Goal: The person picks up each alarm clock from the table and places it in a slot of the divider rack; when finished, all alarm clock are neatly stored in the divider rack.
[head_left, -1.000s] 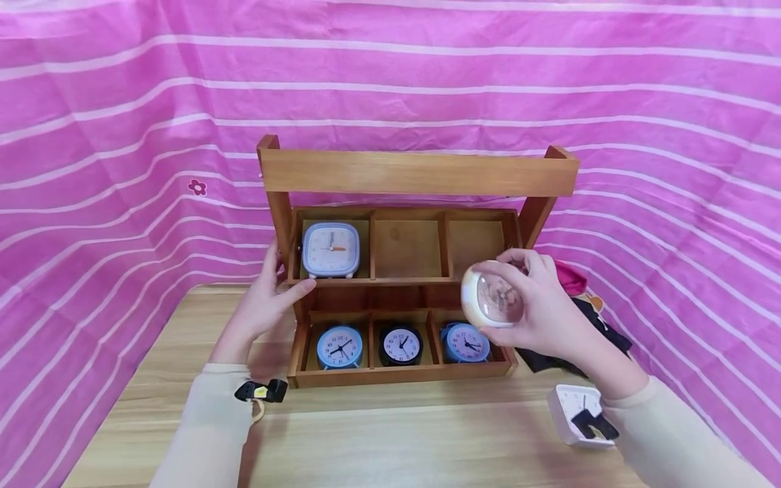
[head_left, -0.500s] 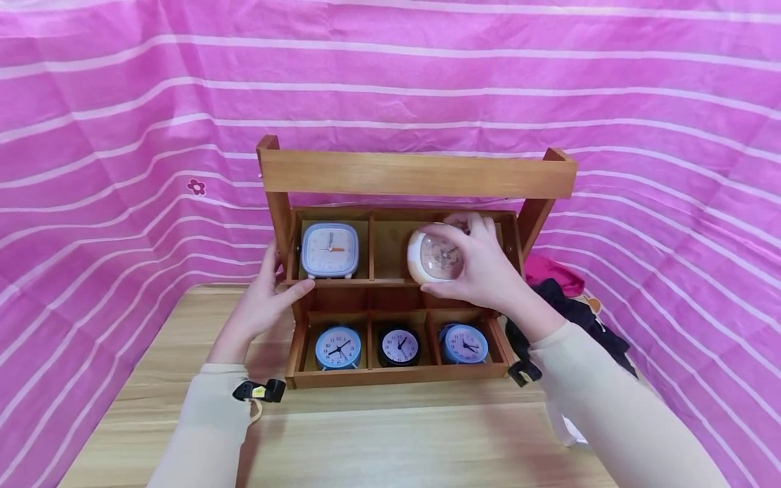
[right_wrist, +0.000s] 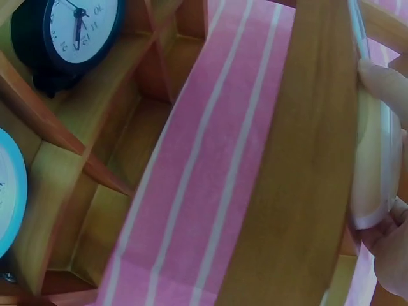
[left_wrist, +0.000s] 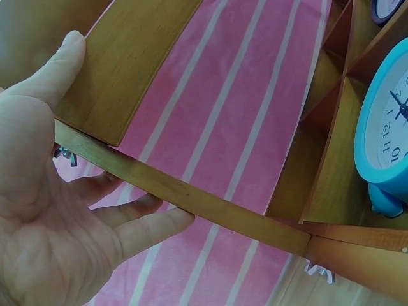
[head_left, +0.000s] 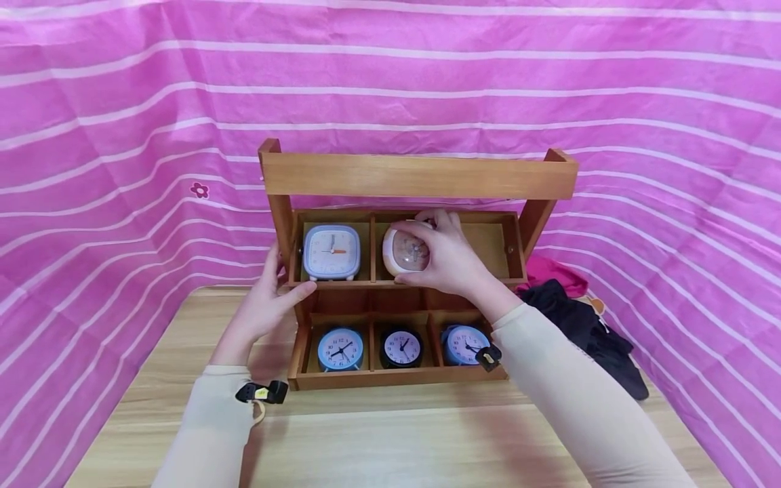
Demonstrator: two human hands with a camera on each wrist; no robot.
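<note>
My right hand (head_left: 448, 257) grips a round alarm clock (head_left: 410, 252) with a pale rim and a clear domed front. Thumb and fingers span the clock, which is in the upper middle compartment of a wooden two-tier rack (head_left: 415, 175). The right wrist view shows the clock's pale side (right_wrist: 370, 166) between thumb and fingers. My left hand (head_left: 261, 301) rests on the rack's left end. Its thumb lies along the upper tray's front, and its fairly straight fingers (left_wrist: 153, 229) touch the side bar. A square lilac-rimmed clock (head_left: 332, 252) sits in the upper left compartment.
Below, the lower tray holds a blue clock (head_left: 339, 349), a black clock (head_left: 401, 348) and another blue clock (head_left: 465, 344). Black cloth (head_left: 573, 318) and pink cloth (head_left: 558, 274) lie right of the rack. Behind hangs a pink striped curtain (head_left: 403, 88).
My right hand has carried the pale round clock leftward and up, from before the rack's right side into the upper middle compartment. The left hand has stayed in place.
</note>
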